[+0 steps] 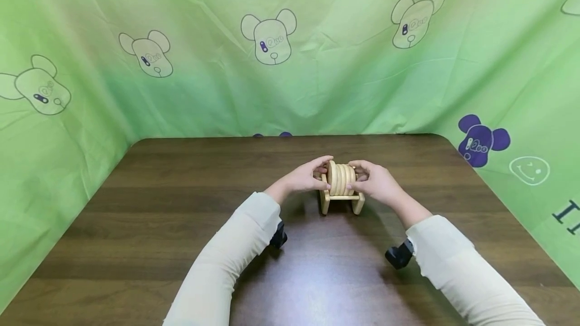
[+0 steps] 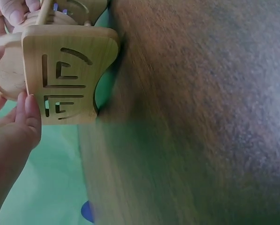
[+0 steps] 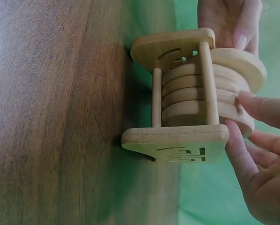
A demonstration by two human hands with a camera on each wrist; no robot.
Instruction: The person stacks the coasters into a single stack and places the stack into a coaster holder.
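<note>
A light wooden rack (image 1: 341, 197) stands on the table with several round wooden coasters (image 1: 346, 180) on edge in it. My left hand (image 1: 299, 177) holds the leftmost coaster (image 2: 8, 70) by its rim, thumb near and fingers beyond. This coaster (image 3: 243, 65) sticks out farther from the rack than the others in the right wrist view. From the other side, my right hand (image 1: 380, 182) holds the coasters at that end, its thumb on their rims. Cut-out slots mark the rack's side panel (image 2: 67, 70), and thin rods (image 3: 209, 84) join its two sides.
The dark wood-grain table (image 1: 181, 190) runs wide on both sides of the rack. A green curtain (image 1: 326, 89) with bear drawings hangs behind the table and along its sides. Black wrist cameras (image 1: 399, 254) sit under both cream sleeves (image 1: 462, 260).
</note>
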